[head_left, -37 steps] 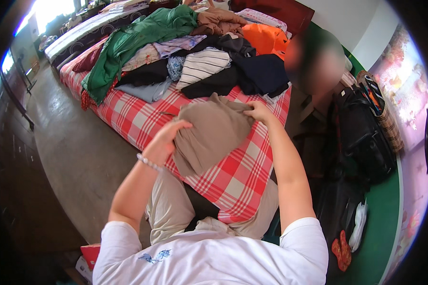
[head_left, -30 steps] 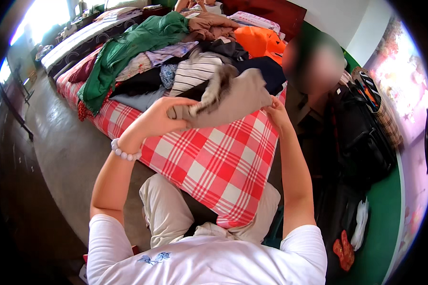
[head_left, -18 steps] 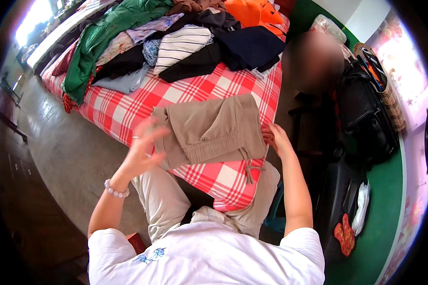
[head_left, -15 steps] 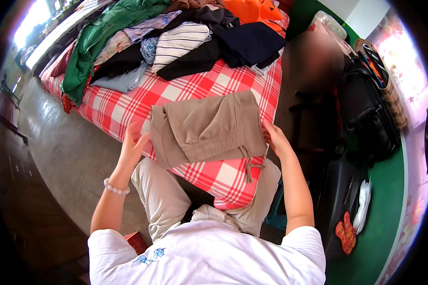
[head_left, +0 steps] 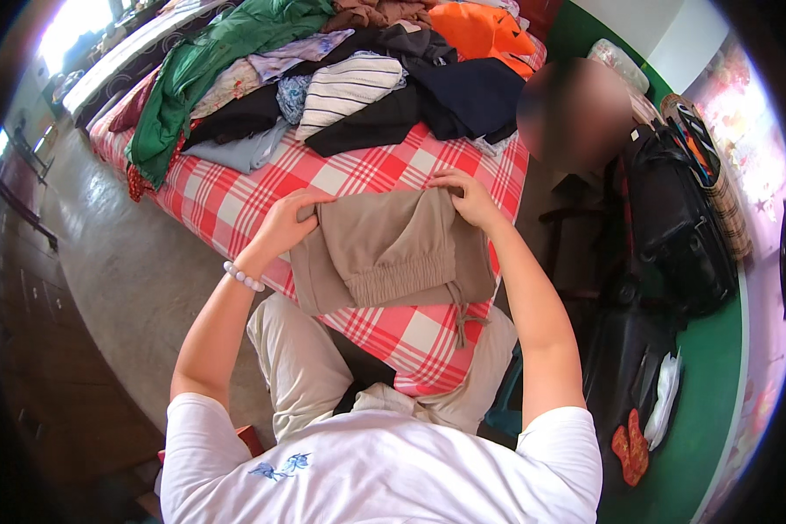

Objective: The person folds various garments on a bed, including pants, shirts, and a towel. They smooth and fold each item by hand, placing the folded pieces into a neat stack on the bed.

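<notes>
A pair of brown drawstring trousers (head_left: 393, 244) lies folded on the near corner of the bed. Its gathered elastic waistband faces me, and the knotted drawstring hangs down near the right side. With my left hand (head_left: 293, 224) I pinch the far left corner of the fold, thumb and fingers closed on the cloth. At the far right part of the same edge, my right hand (head_left: 468, 199) grips the fabric too, fingers bent over it. A beaded bracelet (head_left: 244, 276) circles my left wrist.
The bed has a red-and-white checked sheet (head_left: 244, 205). Toward its far side lies a clothes heap: a green garment (head_left: 188, 83), a striped knit top (head_left: 345, 92), dark pieces and an orange item (head_left: 480, 35). Black bags (head_left: 681, 218) stand at right, near a blurred area.
Both hands have moved from the sides of the folded trousers to their far edge and closed on the cloth there. The trousers remain folded in about the same place.
</notes>
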